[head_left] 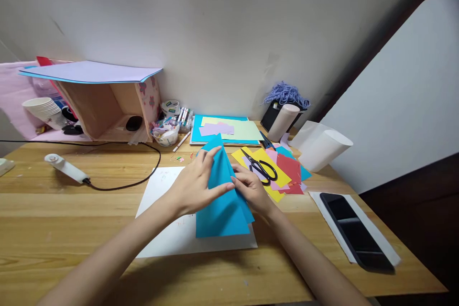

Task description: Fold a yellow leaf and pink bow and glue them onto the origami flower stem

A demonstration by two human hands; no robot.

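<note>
Two hands are on the folded blue paper (pixel 222 220): the left hand (pixel 195 184) spreads wide against its face, thumb apart from the fingers, while the right hand (pixel 251 189) pinches its right edge. The blue paper is just right of the left palm, above a white sheet (pixel 172 240). Just beyond the right hand, scissors (pixel 256 164) lie on coloured scraps (pixel 289 168); well to its right is a phone (pixel 355 229).
</note>
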